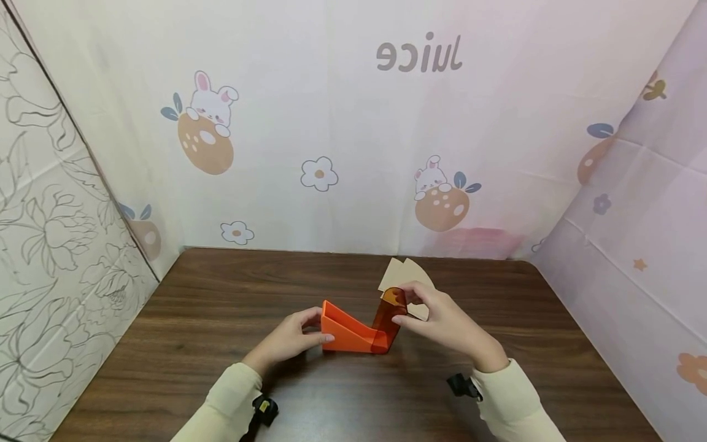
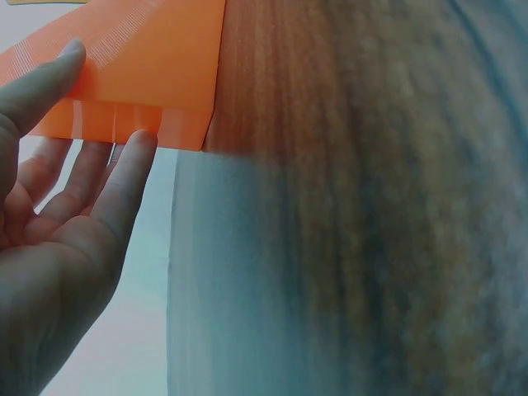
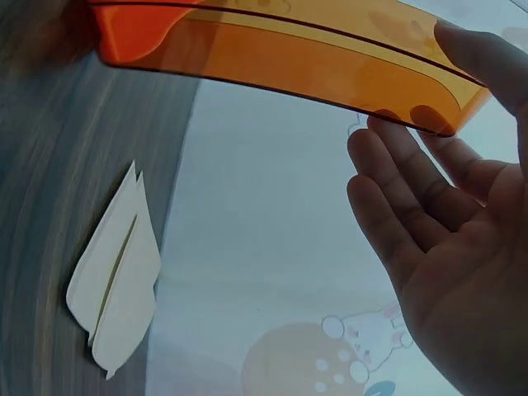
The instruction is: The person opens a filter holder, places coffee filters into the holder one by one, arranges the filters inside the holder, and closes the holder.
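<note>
An orange plastic coffee filter holder stands on the table, with its see-through amber lid swung up at the right end. My left hand grips the holder's left end. In the left wrist view its thumb lies on one face of the orange box and the fingers touch another side. The raised lid's upper end is pinched by my right hand, thumb on one side and fingers on the other. Behind that hand lie beige paper coffee filters, fanned flat; the right wrist view shows the filters too.
The dark wood table reaches back to a printed cloth with rabbits and flowers. More cloth hangs at both sides. A black strap piece sits at the left wrist, another strap piece at the right.
</note>
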Motion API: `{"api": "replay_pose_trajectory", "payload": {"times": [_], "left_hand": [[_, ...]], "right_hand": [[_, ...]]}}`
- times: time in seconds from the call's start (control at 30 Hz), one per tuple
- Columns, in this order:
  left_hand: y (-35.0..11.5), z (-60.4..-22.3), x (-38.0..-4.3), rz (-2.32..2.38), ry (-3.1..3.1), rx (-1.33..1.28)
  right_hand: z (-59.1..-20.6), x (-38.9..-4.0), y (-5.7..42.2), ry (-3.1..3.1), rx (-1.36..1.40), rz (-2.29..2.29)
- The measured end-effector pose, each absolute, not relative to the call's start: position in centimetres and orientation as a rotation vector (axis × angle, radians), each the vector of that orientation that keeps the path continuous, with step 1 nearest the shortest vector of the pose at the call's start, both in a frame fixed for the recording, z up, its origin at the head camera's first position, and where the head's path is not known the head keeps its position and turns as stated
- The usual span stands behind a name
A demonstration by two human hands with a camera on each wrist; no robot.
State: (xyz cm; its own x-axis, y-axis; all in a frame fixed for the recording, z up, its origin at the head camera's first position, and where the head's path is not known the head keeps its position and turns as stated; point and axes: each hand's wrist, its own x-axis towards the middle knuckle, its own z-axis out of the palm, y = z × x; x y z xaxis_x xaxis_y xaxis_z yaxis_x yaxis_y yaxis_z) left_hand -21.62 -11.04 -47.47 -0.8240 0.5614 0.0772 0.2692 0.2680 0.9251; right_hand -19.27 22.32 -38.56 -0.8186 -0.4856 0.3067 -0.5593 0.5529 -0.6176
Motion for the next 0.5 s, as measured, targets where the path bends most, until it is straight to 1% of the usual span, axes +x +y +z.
{"api": "replay_pose_trajectory", "payload": {"times": [0.5], "left_hand": [[-11.0,-47.3,-21.4,1.563,2.28,0.739]], "right_hand": [[-39.7,-18.6,25.8,-2.749,0.803,1.033]]}}
